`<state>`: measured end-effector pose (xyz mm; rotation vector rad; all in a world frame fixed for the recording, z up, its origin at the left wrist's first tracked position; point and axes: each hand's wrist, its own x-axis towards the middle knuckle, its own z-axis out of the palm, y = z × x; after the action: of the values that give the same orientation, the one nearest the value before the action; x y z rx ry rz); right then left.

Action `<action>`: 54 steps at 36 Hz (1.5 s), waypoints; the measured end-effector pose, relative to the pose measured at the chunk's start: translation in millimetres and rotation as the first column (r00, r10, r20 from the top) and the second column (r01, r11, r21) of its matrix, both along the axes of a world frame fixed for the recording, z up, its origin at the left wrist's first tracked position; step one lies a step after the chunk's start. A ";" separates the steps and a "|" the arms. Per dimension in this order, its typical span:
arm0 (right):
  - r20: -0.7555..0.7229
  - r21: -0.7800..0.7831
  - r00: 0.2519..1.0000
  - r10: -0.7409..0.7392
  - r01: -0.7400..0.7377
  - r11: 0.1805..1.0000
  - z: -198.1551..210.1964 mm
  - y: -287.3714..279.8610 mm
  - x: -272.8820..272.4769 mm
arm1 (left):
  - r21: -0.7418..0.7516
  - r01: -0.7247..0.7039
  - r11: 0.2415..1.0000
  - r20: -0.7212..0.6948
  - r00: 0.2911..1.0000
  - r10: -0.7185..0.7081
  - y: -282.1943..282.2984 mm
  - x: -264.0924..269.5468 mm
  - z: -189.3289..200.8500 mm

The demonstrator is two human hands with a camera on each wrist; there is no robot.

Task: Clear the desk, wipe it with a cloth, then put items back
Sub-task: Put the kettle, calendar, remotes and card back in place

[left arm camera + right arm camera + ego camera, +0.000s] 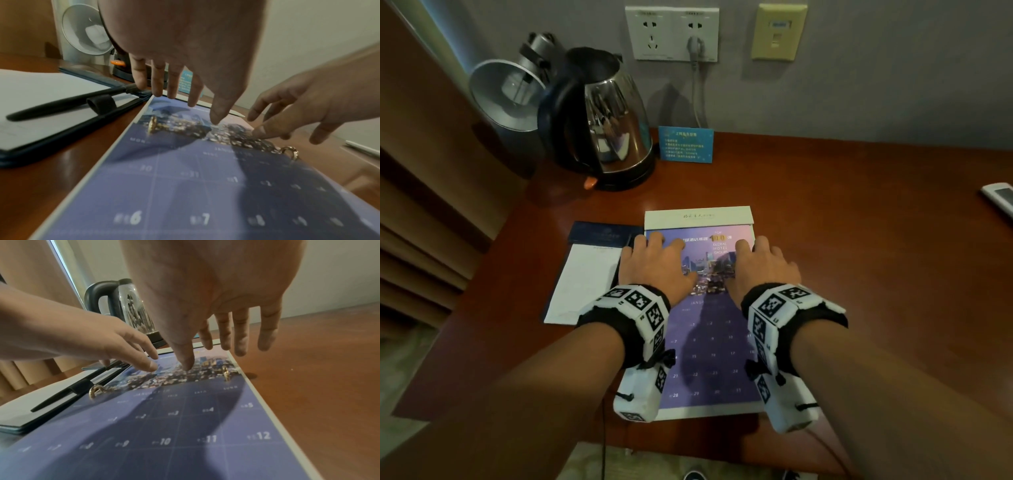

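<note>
The calendar (709, 342) is purple, with a city picture, gold rings (290, 151) and white numbers. It lies flat on the brown desk (859, 240), in front of the kettle (606, 130). The left hand (654, 263) and right hand (763, 267) are over its picture, fingers (240, 331) spread apart, holding nothing. I cannot tell if they touch the page. From above, the hands hide the rings. The small words are blurry.

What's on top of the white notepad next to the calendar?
A black pen lies across the white notepad, by a black loop on the blue folder. The left hand hides part of the pen in the head view.
</note>
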<state>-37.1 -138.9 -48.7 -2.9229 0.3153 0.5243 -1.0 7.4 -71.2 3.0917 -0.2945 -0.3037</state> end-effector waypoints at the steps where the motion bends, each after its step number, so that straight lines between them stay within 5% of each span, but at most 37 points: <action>1: 0.002 0.001 1.000 0.005 -0.005 1.000 1.2 -1.2 -0.6 | -0.004 0.001 1.000 0.000 1.000 -0.001 -0.5 0.3 2.2; 10: 0.075 0.033 0.995 -0.066 0.063 0.997 26.4 -43.9 -15.4 | -0.016 0.071 0.997 0.004 0.997 -0.071 -42.5 2.7 34.3; 19: 0.061 0.010 0.964 -0.258 0.258 0.966 50.3 -160.5 -75.5 | -0.095 0.249 0.964 0.054 0.968 -0.245 -174.7 -26.6 49.6; 32: 0.117 -0.078 0.760 -0.639 0.648 0.757 37.0 -349.7 -205.8 | -0.128 0.509 0.851 0.044 0.860 -0.508 -370.7 -105.7 53.6; 44: 0.083 -0.032 0.792 -0.605 0.608 0.793 21.5 -428.5 -208.8 | -0.096 0.464 0.881 0.019 0.885 -0.465 -467.4 -99.5 47.9; 54: -0.081 0.054 0.784 -0.615 0.619 0.783 5.2 -455.4 -194.0 | -0.108 0.488 0.866 0.030 0.872 -0.488 -528.5 -75.0 42.9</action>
<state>-231.0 -594.3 -43.5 -2.5023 1.1791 0.4921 -76.0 -521.1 -28.4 2.8557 -1.0618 -0.2770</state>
